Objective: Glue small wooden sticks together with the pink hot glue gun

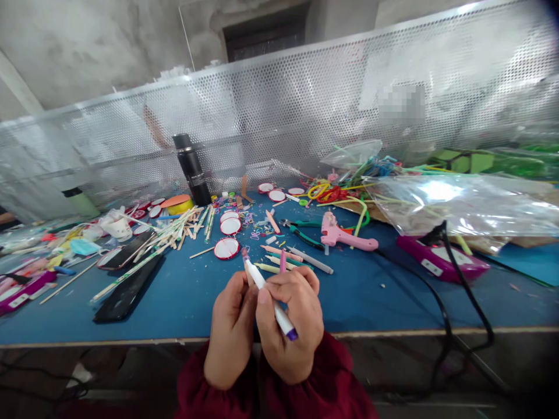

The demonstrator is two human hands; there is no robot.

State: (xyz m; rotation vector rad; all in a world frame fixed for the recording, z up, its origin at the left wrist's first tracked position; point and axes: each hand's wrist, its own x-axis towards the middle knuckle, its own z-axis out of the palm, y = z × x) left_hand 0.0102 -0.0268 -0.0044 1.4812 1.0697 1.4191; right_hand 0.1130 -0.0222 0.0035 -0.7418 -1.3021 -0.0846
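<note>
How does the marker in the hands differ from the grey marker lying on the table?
The held marker has a white barrel with a purple end; the grey marker is grey all along. The held marker is lifted off the table, gripped by the right hand with the left hand against it; the grey marker lies flat and untouched among other pens. The held marker points away from the person; the grey marker lies crosswise. Both are slim, pen-shaped.

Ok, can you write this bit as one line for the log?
left hand: closed beside the marker, contents unclear | right hand: grips white marker, purple end down | spot: over blue table edge | nearby: pink glue gun
</note>
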